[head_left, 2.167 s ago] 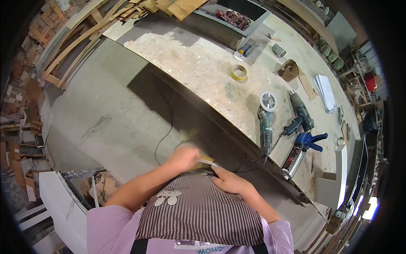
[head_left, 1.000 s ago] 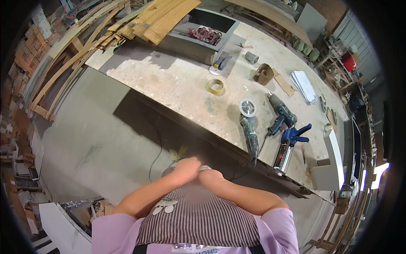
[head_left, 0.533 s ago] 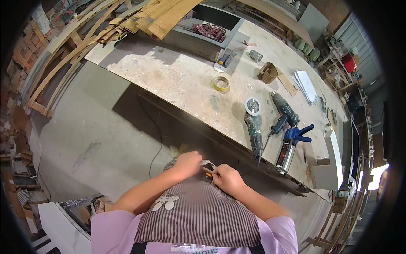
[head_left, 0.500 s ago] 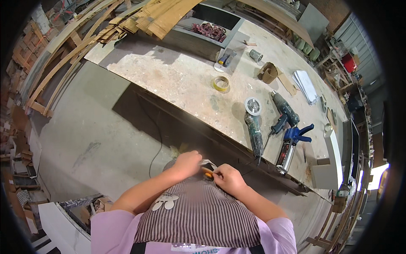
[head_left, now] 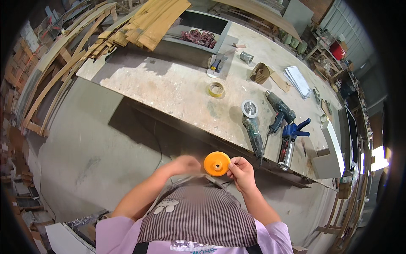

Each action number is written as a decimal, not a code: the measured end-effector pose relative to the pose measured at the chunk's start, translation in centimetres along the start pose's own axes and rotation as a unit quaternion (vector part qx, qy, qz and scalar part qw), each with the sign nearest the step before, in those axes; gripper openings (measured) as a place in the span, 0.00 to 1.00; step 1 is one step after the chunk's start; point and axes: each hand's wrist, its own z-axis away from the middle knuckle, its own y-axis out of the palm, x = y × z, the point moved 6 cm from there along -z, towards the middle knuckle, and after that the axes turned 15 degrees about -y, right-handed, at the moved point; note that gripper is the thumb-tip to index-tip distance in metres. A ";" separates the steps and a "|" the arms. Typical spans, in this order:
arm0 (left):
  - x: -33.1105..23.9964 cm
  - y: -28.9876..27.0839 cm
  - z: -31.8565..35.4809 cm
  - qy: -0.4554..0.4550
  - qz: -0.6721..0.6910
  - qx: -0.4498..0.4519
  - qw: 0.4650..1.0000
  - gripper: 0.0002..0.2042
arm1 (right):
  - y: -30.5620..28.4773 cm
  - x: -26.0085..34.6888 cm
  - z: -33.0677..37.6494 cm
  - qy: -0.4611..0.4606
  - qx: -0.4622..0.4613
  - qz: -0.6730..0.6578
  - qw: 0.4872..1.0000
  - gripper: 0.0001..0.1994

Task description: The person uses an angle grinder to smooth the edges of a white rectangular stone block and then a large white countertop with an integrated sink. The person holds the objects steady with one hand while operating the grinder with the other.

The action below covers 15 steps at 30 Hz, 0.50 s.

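— Since half a second earlier: pulled apart, no longer together at the striped apron (head_left: 198, 211). Flat round orange plastic disc (head_left: 217, 163) now showing.

— Pinched by right hand (head_left: 242, 172), chest-high, short of the workbench (head_left: 177, 89). Left hand (head_left: 182, 165) blurred; grip impossible to tell.

We see a round orange disc (head_left: 217, 163) of smooth, matt plastic pinched in our right hand (head_left: 242, 171). Our striped apron (head_left: 198, 216) is woven cloth. The long pale workbench (head_left: 169, 91) has a rough, dusty, stained wooden top. On it lie a glossy yellowish roll of tape (head_left: 216, 89), a dull green power drill (head_left: 280, 110) in plastic casing, and a shiny round metal disc (head_left: 249, 108). Bare sawn wooden planks (head_left: 156, 21) look matt.
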 end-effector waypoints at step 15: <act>-7.1 -5.7 3.9 0.166 0.437 -0.041 0.883 0.38 | 4.5 4.4 -1.4 -0.338 0.100 0.382 0.854 0.15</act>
